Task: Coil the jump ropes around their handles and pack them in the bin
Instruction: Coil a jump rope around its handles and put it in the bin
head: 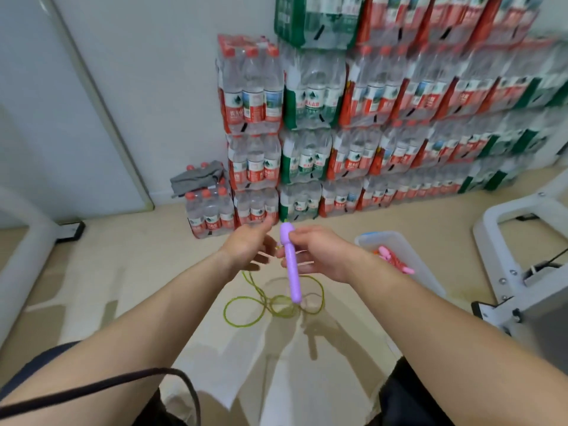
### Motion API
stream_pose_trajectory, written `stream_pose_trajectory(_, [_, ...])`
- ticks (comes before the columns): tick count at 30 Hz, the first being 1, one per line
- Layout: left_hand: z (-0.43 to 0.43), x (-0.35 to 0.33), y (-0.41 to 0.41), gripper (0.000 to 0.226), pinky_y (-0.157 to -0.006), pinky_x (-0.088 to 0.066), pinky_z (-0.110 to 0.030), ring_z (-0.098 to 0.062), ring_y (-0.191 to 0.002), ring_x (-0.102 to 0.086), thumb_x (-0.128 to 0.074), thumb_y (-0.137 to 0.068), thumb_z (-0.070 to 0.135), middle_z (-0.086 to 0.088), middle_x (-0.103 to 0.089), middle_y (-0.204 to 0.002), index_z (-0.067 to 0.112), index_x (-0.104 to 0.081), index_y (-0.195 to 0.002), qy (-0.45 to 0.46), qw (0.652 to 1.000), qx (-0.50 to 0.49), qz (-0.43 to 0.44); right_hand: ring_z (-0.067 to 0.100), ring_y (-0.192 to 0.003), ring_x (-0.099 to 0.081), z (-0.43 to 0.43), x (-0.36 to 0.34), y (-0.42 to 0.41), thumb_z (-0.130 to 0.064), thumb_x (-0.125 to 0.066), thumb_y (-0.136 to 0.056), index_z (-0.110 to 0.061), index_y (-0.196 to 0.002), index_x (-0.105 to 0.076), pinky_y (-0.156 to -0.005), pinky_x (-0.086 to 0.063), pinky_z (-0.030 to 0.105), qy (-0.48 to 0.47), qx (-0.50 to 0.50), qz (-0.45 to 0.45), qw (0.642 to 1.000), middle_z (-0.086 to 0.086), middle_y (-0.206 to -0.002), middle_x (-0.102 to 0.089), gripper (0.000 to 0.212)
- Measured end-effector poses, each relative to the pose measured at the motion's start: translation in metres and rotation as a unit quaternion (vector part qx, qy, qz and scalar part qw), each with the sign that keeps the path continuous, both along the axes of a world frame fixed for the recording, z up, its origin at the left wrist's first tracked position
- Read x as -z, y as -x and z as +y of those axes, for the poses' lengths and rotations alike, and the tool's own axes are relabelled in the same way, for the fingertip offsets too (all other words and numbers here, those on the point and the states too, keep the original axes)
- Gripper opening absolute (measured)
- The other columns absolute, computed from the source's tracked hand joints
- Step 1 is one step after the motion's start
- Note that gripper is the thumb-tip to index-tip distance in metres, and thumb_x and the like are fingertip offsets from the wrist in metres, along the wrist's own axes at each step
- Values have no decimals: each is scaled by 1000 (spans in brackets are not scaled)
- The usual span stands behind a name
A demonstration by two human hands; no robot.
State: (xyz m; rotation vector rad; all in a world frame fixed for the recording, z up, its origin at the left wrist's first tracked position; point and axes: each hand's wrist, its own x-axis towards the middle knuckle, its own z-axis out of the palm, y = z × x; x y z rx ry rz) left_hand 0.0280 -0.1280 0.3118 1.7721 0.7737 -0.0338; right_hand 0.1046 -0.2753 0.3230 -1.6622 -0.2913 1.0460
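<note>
**Item:** purple plastic jump-rope handle (290, 269), with a rounded bulb at the top and a slim shaft below. It is held in the air between the two hands, above the floor, near upright with the lower end tipped slightly to the right. Judged purpose: the shaft is kept free to take turns of cord.

**Right-hand grip** (319, 256): the fingers are curled round the upper shaft just under the bulb and closed on it. The lower shaft hangs bare below the hand.

**Left-hand grip** (246, 247): just beside the top of the handle, fingers blurred. The thin yellow-green cord (276, 305) rises from the floor toward this hand, and a short yellow piece shows between the hands. It probably feeds the cord, but I cannot tell whether the fingers pinch it or lie loose.

**Cord, condition:** mostly slack, lying in several loose overlapping loops on the pale beige floor (138, 287) directly under the handle. No turns show on the shaft, so coiling looks barely begun. The cord looks glossy and springy, and is likely to slip unless wound tight. A second handle cannot be made out.

**Destination:** clear plastic bin (402, 241), open-topped, on the floor just right of the right hand — probably set there to be within reach. Inside lies a pink jump rope (396, 262), one end poking over the near rim.

**Surroundings:** shrink-wrapped packs of bottled water (368, 118) stacked against the wall; white metal frame (485, 241) at the far right.
</note>
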Motion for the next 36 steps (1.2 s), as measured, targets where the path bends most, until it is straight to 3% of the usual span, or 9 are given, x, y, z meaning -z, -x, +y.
stream_pose_trajectory(2, [-3, -16, 3, 51, -78, -53, -35, -22, -68, -63, -44, -100, 57, -4, -68, -72, 14, -69, -89, 137, 990, -2, -17, 22, -86, -66, 5, -8, 7, -23, -44, -107, -19, -104, -62, -91, -53, 39, 4, -56, -33, 998, 8, -102, -77, 18])
stream_pose_trajectory(6, [6, -12, 1, 25, -60, -54, -32, -21, -59, -60, -58, -99, 17, -13, -63, -73, -6, -68, -99, 99, 994, 9, -56, 18, -75, -69, 17, 0, 26, -30, -50, -104, -20, -103, -57, -68, -51, 31, 39, -110, -114, 987, 5, -102, -76, 12])
stream_pose_trajectory(11, [23, -7, 4, 17, -57, -53, -26, -14, -59, -63, -48, -100, -2, -15, -64, -81, -3, -63, -93, 63, 995, 69, -45, 20, -83, -67, 7, 18, 0, -59, -50, -91, -23, -80, -65, -77, -54, 35, 258, -78, -419, 867, -7, -83, -72, 41])
stream_pose_trajectory(13, [27, -10, 3, 21, -61, -49, -28, -17, -57, -51, -47, -99, -2, -10, -58, -67, -9, -66, -95, 110, 987, 106, -47, 15, -100, -63, 2, 22, -14, -37, -58, -91, -36, -102, -64, -90, -51, 37, 169, -62, -350, 919, -11, -106, -65, 12])
stream_pose_trajectory(17, [29, -19, 1, 26, -64, -47, -27, -17, -55, -42, -52, -99, 13, 0, -42, -53, -5, -65, -87, 206, 964, 148, -83, -9, -100, -55, 9, 39, -19, -10, -64, -92, -30, -105, -67, -94, -41, 19, 43, -178, -220, 958, -18, -108, -61, 24])
stream_pose_trajectory(23, [67, -26, -7, 34, -56, -43, -24, -13, -46, -37, -55, -98, 28, 8, -28, -43, 17, -49, -67, 292, 925, -95, -223, 22, -87, -66, -5, 94, -42, -26, -51, -101, -18, -80, -66, -76, -49, 31, 272, -209, -255, 904, 1, -89, -71, 27])
stream_pose_trajectory(27, [97, -2, -4, 31, -63, -46, -31, -19, -58, -46, -64, -95, 38, 4, -46, -56, 17, -54, -74, 124, 968, -161, -150, 19, -66, -63, 1, 81, -45, -27, -42, -108, -12, -85, -59, -59, -49, 28, 161, -68, -164, 971, 5, -81, -73, 32])
stream_pose_trajectory(33, [64, 25, 2, 58, -73, -49, -34, -16, -74, -58, -78, -62, 64, -2, -60, -77, 16, -65, -91, 9, 992, 125, -17, 21, -68, -74, 33, 35, -31, -31, -48, -106, -10, -92, -60, -61, -61, 29, -76, 77, -23, 994, 8, -85, -75, 28])
stream_pose_trajectory(36, [41, 38, 5, 32, -66, -49, -24, -12, -66, -54, -78, -82, 45, 5, -57, -72, 17, -69, -94, 34, 978, 205, -36, 21, -69, -74, 46, 21, -25, -33, -51, -105, -9, -91, -61, -60, -60, 27, -145, 135, 18, 980, 9, -80, -73, 30])
